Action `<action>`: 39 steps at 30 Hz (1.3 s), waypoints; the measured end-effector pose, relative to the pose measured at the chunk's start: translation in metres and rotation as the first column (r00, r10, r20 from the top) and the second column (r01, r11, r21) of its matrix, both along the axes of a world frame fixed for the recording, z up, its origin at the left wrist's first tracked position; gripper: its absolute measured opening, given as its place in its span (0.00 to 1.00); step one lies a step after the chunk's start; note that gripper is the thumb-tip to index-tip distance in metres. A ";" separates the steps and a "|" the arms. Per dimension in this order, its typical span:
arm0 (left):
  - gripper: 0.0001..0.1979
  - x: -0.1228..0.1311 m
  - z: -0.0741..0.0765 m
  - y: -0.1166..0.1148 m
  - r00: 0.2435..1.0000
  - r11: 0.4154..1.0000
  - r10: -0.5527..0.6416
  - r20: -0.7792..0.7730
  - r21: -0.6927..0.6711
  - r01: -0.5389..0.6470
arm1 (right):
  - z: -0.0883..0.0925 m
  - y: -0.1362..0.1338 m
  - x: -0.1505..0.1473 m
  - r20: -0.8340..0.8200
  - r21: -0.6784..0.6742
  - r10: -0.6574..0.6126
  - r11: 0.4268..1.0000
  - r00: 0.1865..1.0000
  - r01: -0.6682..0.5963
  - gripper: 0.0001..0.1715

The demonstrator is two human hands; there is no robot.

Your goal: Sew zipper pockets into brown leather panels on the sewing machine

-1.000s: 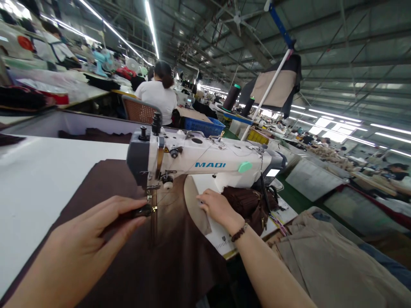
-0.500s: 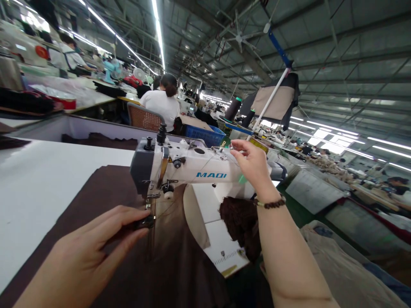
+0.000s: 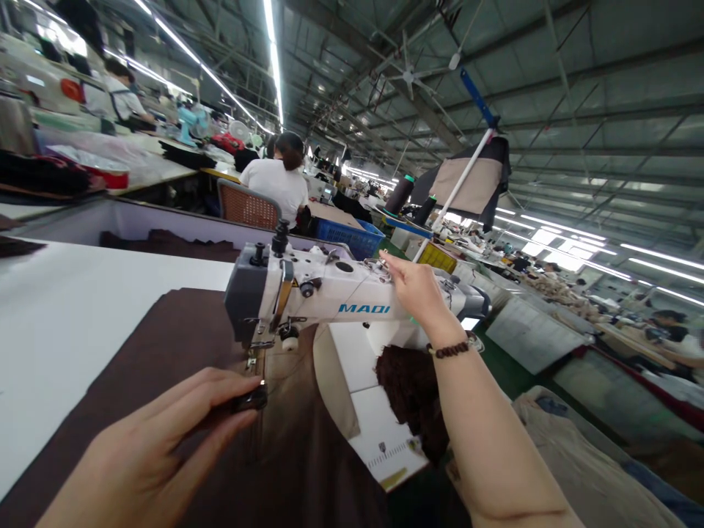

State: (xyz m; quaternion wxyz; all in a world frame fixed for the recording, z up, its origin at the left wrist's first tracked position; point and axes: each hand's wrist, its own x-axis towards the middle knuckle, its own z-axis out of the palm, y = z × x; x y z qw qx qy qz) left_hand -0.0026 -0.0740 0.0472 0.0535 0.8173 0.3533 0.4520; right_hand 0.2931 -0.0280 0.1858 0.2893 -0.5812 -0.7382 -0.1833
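A white and grey MAQI sewing machine (image 3: 330,293) stands on a white table (image 3: 71,315). Dark brown fabric (image 3: 181,345) lies spread under its needle. My left hand (image 3: 165,447) rests on the fabric just in front of the needle, its fingertips pinched on a small dark piece (image 3: 250,400). My right hand (image 3: 418,290), a bead bracelet at the wrist, is raised over the top of the machine arm with fingers pinched at the thread guides; whatever it holds is too thin to see.
A pile of dark brown pieces (image 3: 410,389) lies right of the machine, tan fabric (image 3: 572,447) beyond it. Thread cones (image 3: 399,194) stand behind on a stand. A person in white (image 3: 278,183) sits ahead at another station; other workers and tables fill the hall.
My right hand rose from the table beside the machine to the top of the machine arm, then dropped onto the thread guides. My left hand slid slightly toward me with the dark piece.
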 end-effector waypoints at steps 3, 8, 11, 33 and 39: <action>0.12 0.002 0.001 0.000 1.000 1.000 -0.009 0.025 0.020 0.008 | 0.001 -0.001 0.004 0.072 -0.023 0.030 0.999 0.997 -0.028 0.27; 0.12 0.008 0.002 0.000 0.999 0.999 -0.015 0.052 0.039 0.013 | 0.004 0.002 0.007 0.098 -0.064 0.045 0.997 0.994 -0.039 0.30; 0.13 0.008 0.003 -0.002 0.998 0.999 -0.029 0.064 0.048 0.026 | 0.001 0.004 0.006 0.097 -0.059 0.073 0.996 0.993 -0.067 0.30; 0.06 0.011 0.039 -0.031 0.994 0.992 -0.103 0.045 0.077 0.100 | -0.021 0.030 0.012 -0.027 0.071 -0.009 0.997 1.000 0.011 0.30; 0.07 0.013 0.046 -0.033 0.993 0.990 -0.109 0.042 0.095 0.104 | -0.027 0.000 0.016 -0.100 0.190 -0.021 0.981 0.995 0.040 0.31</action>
